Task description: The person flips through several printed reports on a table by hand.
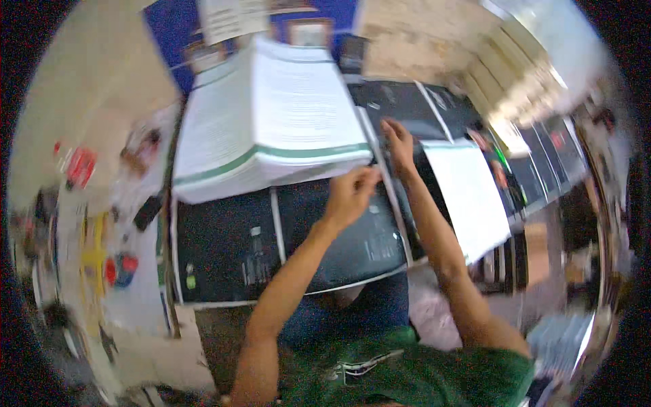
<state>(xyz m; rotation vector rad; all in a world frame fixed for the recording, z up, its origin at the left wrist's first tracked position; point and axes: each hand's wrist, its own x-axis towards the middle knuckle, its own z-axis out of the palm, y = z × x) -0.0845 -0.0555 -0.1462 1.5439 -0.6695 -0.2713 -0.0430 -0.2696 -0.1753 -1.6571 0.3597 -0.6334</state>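
Two side-by-side stacks of large printed sheets point(308, 102), white with green bands, lie on the black table point(227, 237). My left hand point(351, 198) is at the near right corner of the stacks. Its fingers are bent and pressed together; whether a sheet edge is between them is blurred. Just right of the stacks, my right hand point(400, 146) is raised over the dark tabletop, with its fingers stretched out and nothing visible in them. A separate white sheet pile point(468, 197) lies to the right of my right forearm.
Left of the table is a pale surface with a red object point(81, 167), a dark block point(147, 212) and a red-and-blue item point(122, 270). Stacked cream bundles point(508, 68) stand at the far right. A blue board point(169, 37) with papers rises behind the stacks.
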